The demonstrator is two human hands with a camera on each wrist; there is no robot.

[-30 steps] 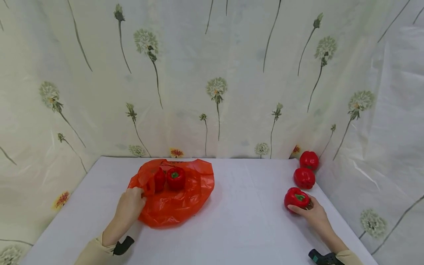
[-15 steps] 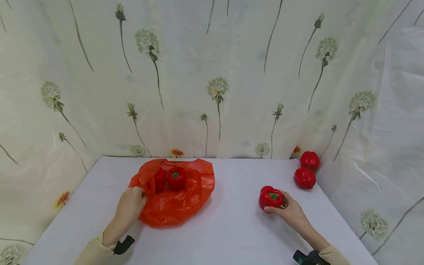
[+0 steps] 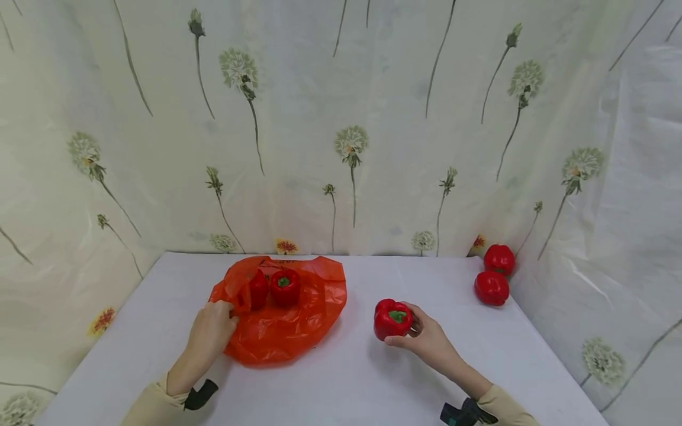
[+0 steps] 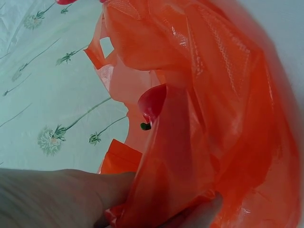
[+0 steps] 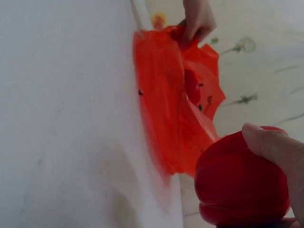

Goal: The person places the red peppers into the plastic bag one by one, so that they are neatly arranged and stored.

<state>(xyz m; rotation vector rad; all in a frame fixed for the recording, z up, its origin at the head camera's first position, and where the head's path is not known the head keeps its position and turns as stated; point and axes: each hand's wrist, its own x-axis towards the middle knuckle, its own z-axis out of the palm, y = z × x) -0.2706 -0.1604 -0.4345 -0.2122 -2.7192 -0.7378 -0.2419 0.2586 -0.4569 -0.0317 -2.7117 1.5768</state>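
Observation:
An orange plastic bag (image 3: 290,337) lies on the left of the table, its mouth facing up. Two red bell peppers show inside it, one with its green stem upward (image 3: 285,287), the other (image 3: 259,290) partly behind the bag's edge. My left hand (image 3: 211,328) pinches the bag's left rim; the left wrist view has thumb and fingers on the orange plastic (image 4: 223,118). Right of the bag, my right hand (image 3: 428,340) grips a red bell pepper (image 3: 391,322) between thumb and fingers, stem toward the head camera. In the right wrist view this bell pepper (image 5: 240,185) fills the lower right.
Two more red bell peppers, a rear one (image 3: 499,259) and a nearer one (image 3: 491,288), lie near the table's right edge. A white cloth covers the table (image 3: 319,390). Behind and at the sides hangs a dandelion-print curtain (image 3: 298,118).
My right hand has carried the bell pepper leftward from beside the two at the right edge toward the bag. My left hand and the bag have stayed in place.

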